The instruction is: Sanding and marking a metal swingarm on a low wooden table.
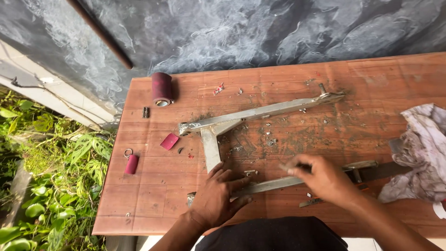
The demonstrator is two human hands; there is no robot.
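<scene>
Two hands work on a grey metal frame [260, 114] lying on a wooden table [385, 79]. Left hand [218, 195] lies flat, fingers spread, pressing down the near bar [274, 184] of the frame; it grips nothing. Right hand [325, 179] is closed around a small tool, blurred and mostly hidden, so its kind cannot be told; it sits on the same bar, just right of the left hand. Far bar of the frame runs diagonally beyond both hands, and a short cross piece [210, 151] reaches down toward the left fingertips. Metal filings and debris [260, 139] lie between the bars. A stained rag [420, 153] lies right of the right hand. A dark red roller [161, 88] stands well beyond the left hand; a smaller red cylinder with a ring [131, 162] lies to its left, and a red flat chip [169, 141] sits between them.
</scene>
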